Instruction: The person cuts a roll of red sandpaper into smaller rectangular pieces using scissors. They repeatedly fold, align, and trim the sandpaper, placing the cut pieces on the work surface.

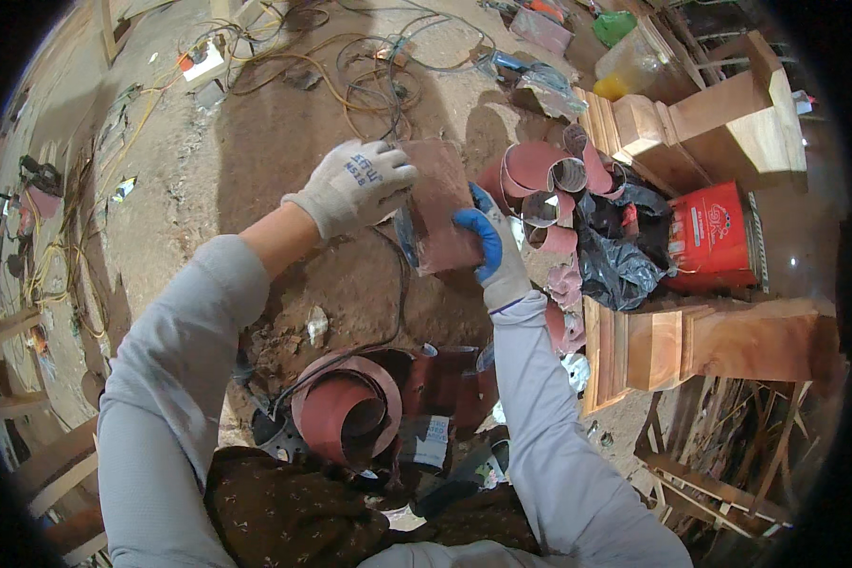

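In front of me is a rectangular reddish-brown piece of sandpaper [442,213], with a bluish strip along its lower left edge. My right hand [495,244], in a grey glove with blue-coated fingers, grips it by the right edge, thumb lying on its face. At the upper left edge, my left hand [358,186] has its gloved fingers curled closed against the sheet; the fingertips are partly hidden. Close to my right hand stand several loose curls of pinkish-red sandpaper [530,168]. A larger sandpaper roll [343,417] rests on the ground near my body.
Carved wooden posts [719,346] lie at the right, with a red tin [712,237] and a black plastic bag [618,251] between them. Tangled cables [350,76] cross the dirt floor ahead. A blue-handled power tool [521,66] lies at the far right.
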Available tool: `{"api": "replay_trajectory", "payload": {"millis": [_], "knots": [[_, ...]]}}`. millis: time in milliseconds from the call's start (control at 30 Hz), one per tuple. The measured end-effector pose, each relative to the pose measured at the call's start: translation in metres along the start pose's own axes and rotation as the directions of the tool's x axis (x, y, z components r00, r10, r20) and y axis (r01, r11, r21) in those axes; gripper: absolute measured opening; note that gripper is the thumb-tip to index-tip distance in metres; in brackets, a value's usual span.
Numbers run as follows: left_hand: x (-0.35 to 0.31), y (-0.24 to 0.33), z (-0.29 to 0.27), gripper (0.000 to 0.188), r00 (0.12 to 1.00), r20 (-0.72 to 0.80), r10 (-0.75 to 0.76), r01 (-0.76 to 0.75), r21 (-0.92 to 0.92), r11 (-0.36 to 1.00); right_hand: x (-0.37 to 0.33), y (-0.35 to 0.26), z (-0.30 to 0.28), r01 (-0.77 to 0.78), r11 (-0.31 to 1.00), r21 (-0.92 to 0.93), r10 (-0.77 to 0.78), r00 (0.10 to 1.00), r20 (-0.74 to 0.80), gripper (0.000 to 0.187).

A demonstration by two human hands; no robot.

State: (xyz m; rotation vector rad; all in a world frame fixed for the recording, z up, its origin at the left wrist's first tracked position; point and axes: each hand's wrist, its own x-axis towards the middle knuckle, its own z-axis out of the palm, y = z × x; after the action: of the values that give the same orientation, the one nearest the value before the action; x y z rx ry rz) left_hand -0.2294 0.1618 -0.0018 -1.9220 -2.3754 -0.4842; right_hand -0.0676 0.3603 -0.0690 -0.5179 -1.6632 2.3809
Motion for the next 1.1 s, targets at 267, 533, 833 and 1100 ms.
{"api": "replay_trajectory", "payload": {"millis": [267,533,833,1100], "knots": [[0.015,-0.028,-0.009,0.037,0.902,-0.012,-0.432,0.210,-0.861,0.463,-0.009,0.002,0.012,0.016,0.996,0.088,-0.011,0.998,-0.059,0.067],[0.048,-0.064,0.027,0.034,0.721,0.456,-0.522,0.688,-0.564,0.457,-0.012,0.001,0.028,0.021,1.000,-0.020,-0.020,1.000,0.019,0.071],[0.027,-0.029,0.023,0.023,0.952,-0.242,-0.187,0.161,-0.123,0.979,0.008,-0.013,0.032,0.294,0.632,-0.716,-0.355,0.932,0.069,0.096],[0.014,-0.012,0.011,0.017,0.975,-0.219,-0.043,0.040,-0.018,0.999,0.022,-0.016,0.063,0.327,0.445,-0.834,-0.503,0.862,0.069,0.064]]}}
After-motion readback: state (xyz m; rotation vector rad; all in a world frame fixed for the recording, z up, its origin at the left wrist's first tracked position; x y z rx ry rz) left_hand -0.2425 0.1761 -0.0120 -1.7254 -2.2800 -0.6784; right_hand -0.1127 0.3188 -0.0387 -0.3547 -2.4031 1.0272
